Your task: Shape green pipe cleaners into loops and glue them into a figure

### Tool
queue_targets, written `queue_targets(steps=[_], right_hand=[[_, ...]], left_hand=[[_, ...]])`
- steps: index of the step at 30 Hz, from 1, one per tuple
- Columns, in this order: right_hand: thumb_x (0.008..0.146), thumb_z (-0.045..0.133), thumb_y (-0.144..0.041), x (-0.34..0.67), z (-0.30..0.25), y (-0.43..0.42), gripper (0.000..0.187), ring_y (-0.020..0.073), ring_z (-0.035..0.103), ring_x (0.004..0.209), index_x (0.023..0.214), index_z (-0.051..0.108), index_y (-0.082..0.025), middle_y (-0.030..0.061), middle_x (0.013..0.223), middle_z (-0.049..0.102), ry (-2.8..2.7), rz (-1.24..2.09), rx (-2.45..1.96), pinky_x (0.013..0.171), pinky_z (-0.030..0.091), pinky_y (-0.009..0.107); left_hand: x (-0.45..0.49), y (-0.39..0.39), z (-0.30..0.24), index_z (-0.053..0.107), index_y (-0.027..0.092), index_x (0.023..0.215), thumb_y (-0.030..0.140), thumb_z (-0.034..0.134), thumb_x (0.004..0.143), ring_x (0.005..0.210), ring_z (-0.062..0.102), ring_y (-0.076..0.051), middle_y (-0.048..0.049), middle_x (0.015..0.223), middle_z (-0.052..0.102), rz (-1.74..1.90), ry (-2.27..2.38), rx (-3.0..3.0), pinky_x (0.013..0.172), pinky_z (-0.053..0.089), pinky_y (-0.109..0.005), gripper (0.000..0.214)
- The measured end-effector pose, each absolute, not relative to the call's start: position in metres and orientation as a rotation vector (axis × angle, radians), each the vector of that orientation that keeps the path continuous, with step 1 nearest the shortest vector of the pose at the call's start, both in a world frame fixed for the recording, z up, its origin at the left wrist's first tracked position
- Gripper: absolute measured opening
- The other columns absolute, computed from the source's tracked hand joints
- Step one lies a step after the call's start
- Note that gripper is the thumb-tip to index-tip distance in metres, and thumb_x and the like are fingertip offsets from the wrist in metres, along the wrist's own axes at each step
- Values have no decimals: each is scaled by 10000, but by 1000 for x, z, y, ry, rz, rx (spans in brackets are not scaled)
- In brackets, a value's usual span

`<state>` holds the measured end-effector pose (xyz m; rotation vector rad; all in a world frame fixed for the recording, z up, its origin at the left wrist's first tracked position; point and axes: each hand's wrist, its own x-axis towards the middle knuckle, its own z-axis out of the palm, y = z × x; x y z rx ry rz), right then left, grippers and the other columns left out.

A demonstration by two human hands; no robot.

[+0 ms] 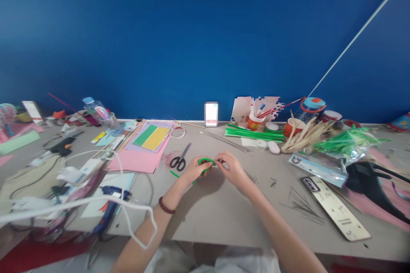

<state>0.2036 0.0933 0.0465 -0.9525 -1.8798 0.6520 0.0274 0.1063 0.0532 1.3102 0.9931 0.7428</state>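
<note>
My left hand, with a beaded bracelet on its wrist, is closed around a green strip that bends in a loop. My right hand meets it just to the right, fingers pinched at the strip's end; whatever small piece lies between those fingertips is too small to make out. Black-handled scissors lie on the table to the left of my hands. A short green offcut rests below them, near my left forearm.
Green stems and a cup of pens stand at the back right. A phone and thin dark wires lie at right. To the left are coloured paper sheets, a blue glue gun and a white cable.
</note>
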Motion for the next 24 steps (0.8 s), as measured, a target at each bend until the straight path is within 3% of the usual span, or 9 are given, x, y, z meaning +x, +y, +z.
queue_targets(steps=[6,11,18,24], right_hand=[[878,407,-180,200,40,92,126,183,535,813,870,529,-214,79,924,541,-1934,608,-998,714,469,310],[861,401,-146,199,39,91,140,190,545,817,877,526,-209,84,930,552,-1964,546,-1037,721,464,308],[868,419,-163,197,39,91,144,191,558,849,858,556,-207,81,900,579,-1948,447,-1026,751,468,312],[875,460,-222,197,35,94,120,179,563,795,820,566,-211,66,867,590,-1724,535,-1034,644,485,282]], left_hand=[[30,104,53,593,141,678,336,566,765,521,500,-107,0,558,559,816,989,1558,535,387,-220,215],[31,100,55,609,151,701,278,520,797,564,525,-125,-2,562,573,856,1021,1704,597,406,-236,183],[32,101,53,607,139,724,288,536,790,545,506,-113,2,566,560,873,992,1630,569,405,-233,178],[32,105,47,626,121,862,340,607,738,478,449,-86,19,567,534,883,1031,1491,493,384,-216,252]])
